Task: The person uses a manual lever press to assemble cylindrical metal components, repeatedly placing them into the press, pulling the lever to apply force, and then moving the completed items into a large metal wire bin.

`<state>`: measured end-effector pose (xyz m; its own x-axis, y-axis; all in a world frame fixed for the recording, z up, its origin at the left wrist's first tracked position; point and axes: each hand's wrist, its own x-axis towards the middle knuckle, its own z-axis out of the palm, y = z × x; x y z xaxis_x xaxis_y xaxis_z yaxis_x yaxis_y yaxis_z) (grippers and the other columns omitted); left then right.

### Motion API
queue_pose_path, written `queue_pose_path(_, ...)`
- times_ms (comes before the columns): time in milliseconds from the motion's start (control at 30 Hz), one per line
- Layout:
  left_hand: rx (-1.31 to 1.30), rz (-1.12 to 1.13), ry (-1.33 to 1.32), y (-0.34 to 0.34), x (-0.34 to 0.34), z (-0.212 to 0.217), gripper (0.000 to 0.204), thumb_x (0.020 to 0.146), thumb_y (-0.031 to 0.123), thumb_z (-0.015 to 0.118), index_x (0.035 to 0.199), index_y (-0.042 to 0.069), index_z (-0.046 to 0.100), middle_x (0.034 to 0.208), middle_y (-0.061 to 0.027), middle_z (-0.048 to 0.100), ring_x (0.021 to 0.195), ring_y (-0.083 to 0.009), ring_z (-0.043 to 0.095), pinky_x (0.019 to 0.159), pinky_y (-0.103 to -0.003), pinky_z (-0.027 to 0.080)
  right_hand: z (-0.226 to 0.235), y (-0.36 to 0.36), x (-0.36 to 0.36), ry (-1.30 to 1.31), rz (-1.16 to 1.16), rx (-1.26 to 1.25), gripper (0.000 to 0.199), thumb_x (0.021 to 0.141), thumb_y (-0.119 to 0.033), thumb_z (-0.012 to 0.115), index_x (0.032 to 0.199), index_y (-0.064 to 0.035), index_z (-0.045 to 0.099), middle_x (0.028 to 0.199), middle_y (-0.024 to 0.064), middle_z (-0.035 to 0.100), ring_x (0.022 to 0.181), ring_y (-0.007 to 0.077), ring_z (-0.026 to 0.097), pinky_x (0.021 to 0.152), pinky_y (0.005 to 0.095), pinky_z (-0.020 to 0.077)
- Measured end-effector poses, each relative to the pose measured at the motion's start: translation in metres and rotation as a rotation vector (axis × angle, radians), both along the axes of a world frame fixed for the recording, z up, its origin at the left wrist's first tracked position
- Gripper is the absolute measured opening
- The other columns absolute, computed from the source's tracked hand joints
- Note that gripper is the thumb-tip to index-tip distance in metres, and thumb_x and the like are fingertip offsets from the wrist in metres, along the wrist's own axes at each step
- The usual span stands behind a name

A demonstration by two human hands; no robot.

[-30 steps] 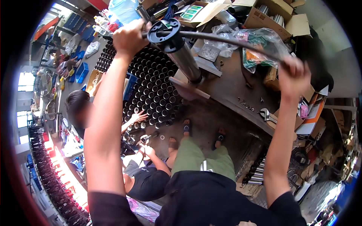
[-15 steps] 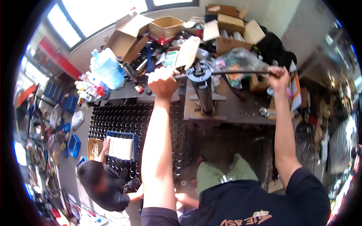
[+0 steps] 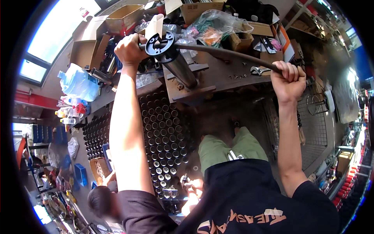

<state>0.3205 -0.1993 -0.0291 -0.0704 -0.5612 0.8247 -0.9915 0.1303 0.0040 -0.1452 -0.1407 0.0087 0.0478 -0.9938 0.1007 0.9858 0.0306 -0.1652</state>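
Observation:
A long dark metal bar (image 3: 230,53) runs across the top of an upright grey metal cylinder (image 3: 180,68) that has a black flanged cap (image 3: 159,42). My left hand (image 3: 130,48) grips the bar's left end right beside the cap. My right hand (image 3: 289,80) is closed on the bar's right end. The cylinder stands at the front of a rusty brown workbench (image 3: 228,76). My green trousers and feet show below the bench edge.
Cardboard boxes (image 3: 124,17), plastic bags (image 3: 216,25) and a wrench (image 3: 260,70) crowd the bench. Rows of black tubes (image 3: 165,132) stand on the floor. A person (image 3: 105,199) crouches at lower left, hands near the tubes. A wire rack (image 3: 311,121) is on the right.
The view has swung so the bench sits higher and nearer. Both hands kept their grip while the bar turned, my right hand coming toward me and lower.

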Motion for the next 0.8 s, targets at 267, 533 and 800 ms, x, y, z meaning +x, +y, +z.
queue_pose_path(267,0.580,-0.401,2.777,0.058,-0.136,-0.041,0.099,0.063,0.057,0.083,0.138,0.010,0.039,0.127,-0.0187,0.050,0.120,-0.0394,0.043,0.096,-0.059,0.049,-0.007,-0.089,-0.026,-0.170,0.163,0.456,0.050,0.087,-0.031,0.054,0.050,-0.0186,0.023,0.048,-0.0036,0.023,0.048,0.0137,0.022,0.056,0.0319,0.0294)
queue_pose_path(533,-0.188,-0.481,3.112,0.062,-0.166,-0.021,0.045,0.073,0.032,0.074,0.096,-0.004,0.061,0.107,-0.0228,0.060,0.086,-0.0328,0.063,0.082,-0.045,0.059,-0.035,-0.188,-0.305,-0.096,-0.219,0.167,0.042,0.093,-0.037,0.048,0.058,-0.0181,0.032,0.053,-0.0052,0.030,0.048,0.0098,0.029,0.051,0.0283,0.0242)
queue_pose_path(800,-0.118,-1.293,2.295,0.112,-0.290,0.047,0.068,0.093,0.054,0.057,0.128,-0.004,0.048,0.114,-0.0142,0.056,0.091,-0.0269,0.061,0.074,-0.041,0.057,-0.053,-0.201,-0.221,0.417,-0.503,0.430,0.050,0.093,-0.036,0.046,0.053,-0.0215,0.019,0.046,-0.0044,0.018,0.042,0.0142,0.017,0.051,0.0336,0.0254)
